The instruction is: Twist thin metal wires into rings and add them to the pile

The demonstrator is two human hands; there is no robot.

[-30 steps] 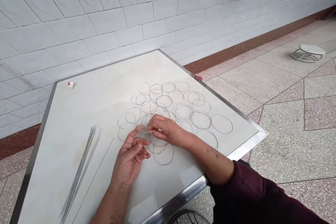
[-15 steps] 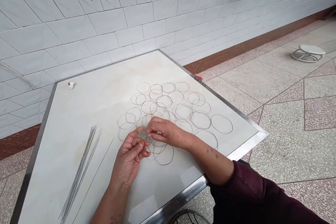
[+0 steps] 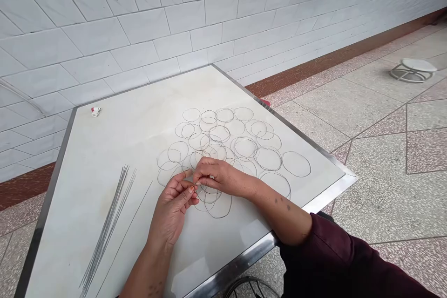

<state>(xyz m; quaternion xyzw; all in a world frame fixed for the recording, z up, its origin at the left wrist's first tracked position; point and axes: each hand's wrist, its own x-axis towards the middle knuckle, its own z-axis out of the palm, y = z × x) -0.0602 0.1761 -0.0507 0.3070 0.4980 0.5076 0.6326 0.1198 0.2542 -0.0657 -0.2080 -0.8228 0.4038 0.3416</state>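
My left hand (image 3: 173, 202) and my right hand (image 3: 221, 176) meet above the near middle of the white table. Both are closed in a pinch, fingertip to fingertip, on a thin wire (image 3: 194, 185). Only a short bit of that wire shows; its full shape is lost among fingers and the loops behind. Many thin wire rings (image 3: 310, 167) lie overlapping on the tabletop behind and to the right of my hands. Left of my left forearm lies a bundle of straight wires (image 3: 109, 223), with one single wire (image 3: 125, 237) apart from it.
The white table (image 3: 139, 135) has a metal edge and stands against a tiled wall (image 3: 192, 14). A small red-and-white object (image 3: 96, 111) sits at its far left corner. On the floor to the right is a low round stool (image 3: 414, 71). A dark frame (image 3: 251, 284) shows below the near edge.
My fingertips have come closer together, and less of the thin wire shows between them. The rings and straight wires lie as before; the view has shifted slightly.
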